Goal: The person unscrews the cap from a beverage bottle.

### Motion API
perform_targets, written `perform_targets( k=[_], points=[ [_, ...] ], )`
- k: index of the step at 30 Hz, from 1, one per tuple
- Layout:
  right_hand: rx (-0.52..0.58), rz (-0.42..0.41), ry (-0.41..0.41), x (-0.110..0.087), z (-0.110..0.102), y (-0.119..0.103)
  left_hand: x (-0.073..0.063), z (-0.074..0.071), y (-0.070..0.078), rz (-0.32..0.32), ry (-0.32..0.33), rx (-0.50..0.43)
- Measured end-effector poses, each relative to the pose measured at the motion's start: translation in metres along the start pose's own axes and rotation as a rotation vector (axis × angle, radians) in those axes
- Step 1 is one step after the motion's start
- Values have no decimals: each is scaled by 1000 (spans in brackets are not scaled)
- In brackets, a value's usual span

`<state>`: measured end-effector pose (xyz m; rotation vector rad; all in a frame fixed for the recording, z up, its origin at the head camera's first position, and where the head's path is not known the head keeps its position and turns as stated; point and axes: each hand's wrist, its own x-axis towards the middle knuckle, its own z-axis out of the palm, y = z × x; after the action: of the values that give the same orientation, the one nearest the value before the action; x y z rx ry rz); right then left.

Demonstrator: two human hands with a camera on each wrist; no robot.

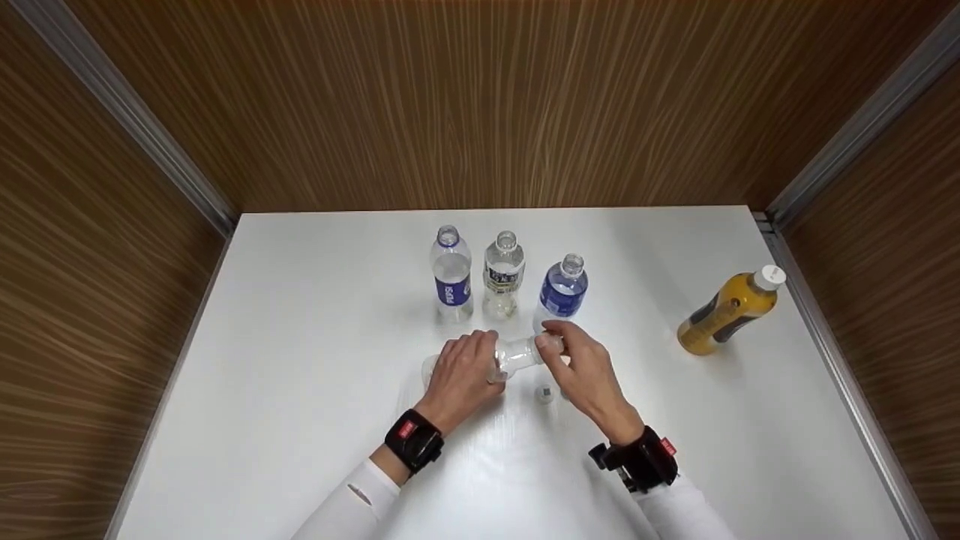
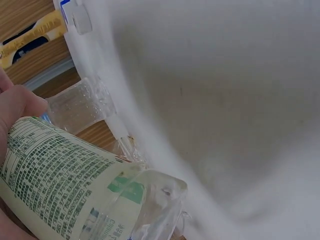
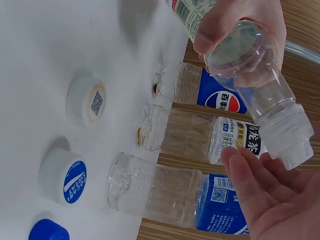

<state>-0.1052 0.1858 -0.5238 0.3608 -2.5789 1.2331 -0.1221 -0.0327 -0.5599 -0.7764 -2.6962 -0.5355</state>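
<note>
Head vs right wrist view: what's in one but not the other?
Only head: the yellow bottle with a white lid, the black wrist straps and the open mouths of the three standing bottles.

Only right wrist: the blue cap on the table, plus the blue logo on a white cap.

Both: those three standing bottles, the white cap with a square code, and the left hand gripping the clear bottle, with the right hand by its neck.

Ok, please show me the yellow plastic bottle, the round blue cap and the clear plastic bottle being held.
Yellow bottle (image 1: 726,315): head view, middle of body.
Blue cap (image 3: 46,230): right wrist view, side.
Held bottle (image 2: 65,177): left wrist view, label.
</note>
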Motion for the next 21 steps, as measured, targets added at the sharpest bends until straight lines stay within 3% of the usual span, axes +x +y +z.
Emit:
perform_targets(
  k=[5,12,21],
  points=[
    [-35,-4,34,2,2,-2,2,1,2,-7,1,1],
    [-166,-36,90,3,2,-5,2,3,3,-3,26,4],
    [-107,-83,45,3,1,-3,1,-2,2,-9,-10,-124]
  ],
)
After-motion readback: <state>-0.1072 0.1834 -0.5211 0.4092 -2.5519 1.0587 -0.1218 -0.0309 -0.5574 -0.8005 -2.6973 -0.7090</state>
